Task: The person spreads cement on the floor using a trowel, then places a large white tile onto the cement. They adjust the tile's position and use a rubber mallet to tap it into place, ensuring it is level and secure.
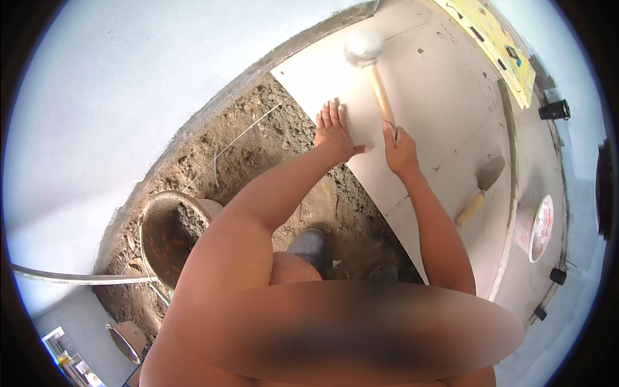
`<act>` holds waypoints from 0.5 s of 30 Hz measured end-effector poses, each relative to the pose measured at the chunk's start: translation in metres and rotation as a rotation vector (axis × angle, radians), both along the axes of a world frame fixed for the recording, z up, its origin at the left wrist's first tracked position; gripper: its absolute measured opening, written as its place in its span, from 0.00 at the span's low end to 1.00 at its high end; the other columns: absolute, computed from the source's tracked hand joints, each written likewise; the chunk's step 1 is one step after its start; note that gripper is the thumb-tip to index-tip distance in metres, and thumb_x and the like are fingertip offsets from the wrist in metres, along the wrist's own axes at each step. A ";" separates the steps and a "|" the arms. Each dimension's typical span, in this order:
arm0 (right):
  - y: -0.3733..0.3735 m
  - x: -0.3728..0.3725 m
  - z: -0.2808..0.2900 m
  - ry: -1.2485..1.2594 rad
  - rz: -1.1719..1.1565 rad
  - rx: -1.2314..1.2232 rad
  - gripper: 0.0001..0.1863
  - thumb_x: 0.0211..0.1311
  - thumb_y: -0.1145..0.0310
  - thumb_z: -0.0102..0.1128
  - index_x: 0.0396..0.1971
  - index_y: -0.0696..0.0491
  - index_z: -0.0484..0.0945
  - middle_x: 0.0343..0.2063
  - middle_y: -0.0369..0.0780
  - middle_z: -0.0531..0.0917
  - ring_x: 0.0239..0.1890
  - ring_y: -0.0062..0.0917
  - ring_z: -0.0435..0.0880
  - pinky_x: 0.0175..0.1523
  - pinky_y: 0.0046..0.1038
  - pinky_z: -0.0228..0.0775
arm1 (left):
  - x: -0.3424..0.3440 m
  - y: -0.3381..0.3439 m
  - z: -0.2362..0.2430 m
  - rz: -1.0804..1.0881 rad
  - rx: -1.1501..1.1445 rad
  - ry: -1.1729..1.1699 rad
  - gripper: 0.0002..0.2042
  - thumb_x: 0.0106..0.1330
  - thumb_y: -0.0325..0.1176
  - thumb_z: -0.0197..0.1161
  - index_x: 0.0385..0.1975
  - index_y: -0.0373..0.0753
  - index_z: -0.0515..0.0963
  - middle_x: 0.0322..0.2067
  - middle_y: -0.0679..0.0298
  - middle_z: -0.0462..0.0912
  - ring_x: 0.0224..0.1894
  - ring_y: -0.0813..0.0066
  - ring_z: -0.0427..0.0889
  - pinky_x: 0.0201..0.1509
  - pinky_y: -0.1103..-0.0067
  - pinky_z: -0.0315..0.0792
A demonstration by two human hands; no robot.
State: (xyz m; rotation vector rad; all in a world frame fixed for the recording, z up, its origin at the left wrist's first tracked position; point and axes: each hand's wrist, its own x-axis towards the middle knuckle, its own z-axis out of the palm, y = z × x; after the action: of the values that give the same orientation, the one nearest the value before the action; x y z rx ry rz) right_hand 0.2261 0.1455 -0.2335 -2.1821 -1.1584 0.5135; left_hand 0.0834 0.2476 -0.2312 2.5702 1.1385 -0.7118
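Observation:
My right hand (401, 153) is wrapped round the wooden handle of a mallet (380, 93). Its pale, rounded head is slightly blurred, over the light tile (309, 74) near the wall; I cannot tell whether it touches the surface. My left hand (333, 134) lies flat at the tile's edge, fingers stretched forward and thumb out to the side. Beside that edge is a bed of rough mortar and soil (258, 145). To the right of my right arm, a pointing trowel (480, 190) with a wooden handle rests on the tiled floor.
A bucket (149, 242) with mortar residue stands on the left, with a taut string (251, 124) running beyond it. My boot (308, 247) is on the soil. At right are a pale bucket (541, 229), a black cup-like object (554, 110) and a yellow board (493, 42).

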 end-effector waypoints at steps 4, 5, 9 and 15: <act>0.001 -0.001 0.058 0.365 -0.114 -0.135 0.28 0.69 0.44 0.49 0.18 0.53 0.69 0.12 0.32 0.69 0.11 0.17 0.66 0.16 0.23 0.58 | -0.011 0.006 -0.005 0.010 -0.021 0.067 0.56 0.61 0.75 0.38 0.70 0.28 0.29 0.71 0.40 0.22 0.74 0.46 0.22 0.76 0.60 0.31; -0.010 -0.001 0.068 0.401 -0.102 -0.071 0.28 0.69 0.44 0.50 0.18 0.52 0.68 0.12 0.32 0.68 0.11 0.16 0.65 0.16 0.23 0.58 | -0.014 0.007 -0.009 0.014 0.004 0.082 0.57 0.61 0.76 0.38 0.70 0.29 0.28 0.71 0.40 0.21 0.74 0.45 0.22 0.76 0.60 0.30; -0.094 0.016 0.050 0.357 -0.073 0.100 0.30 0.67 0.42 0.51 0.19 0.56 0.69 0.11 0.33 0.68 0.12 0.19 0.67 0.19 0.25 0.61 | 0.001 0.001 -0.010 -0.006 0.001 0.065 0.57 0.60 0.76 0.36 0.70 0.30 0.27 0.71 0.41 0.21 0.74 0.46 0.22 0.76 0.60 0.31; -0.157 0.044 0.053 0.228 -0.068 -0.368 0.29 0.68 0.43 0.52 0.23 0.57 0.71 0.13 0.32 0.68 0.15 0.17 0.68 0.21 0.25 0.62 | 0.001 0.001 -0.019 0.007 0.054 0.075 0.58 0.56 0.79 0.35 0.70 0.32 0.26 0.71 0.43 0.23 0.74 0.47 0.23 0.76 0.61 0.32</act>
State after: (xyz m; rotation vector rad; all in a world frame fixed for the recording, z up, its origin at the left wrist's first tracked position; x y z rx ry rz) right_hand 0.2703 -0.0114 -0.1810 -2.3791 -0.9192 0.9821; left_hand 0.0843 0.2486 -0.2506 2.6034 1.2044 -0.7918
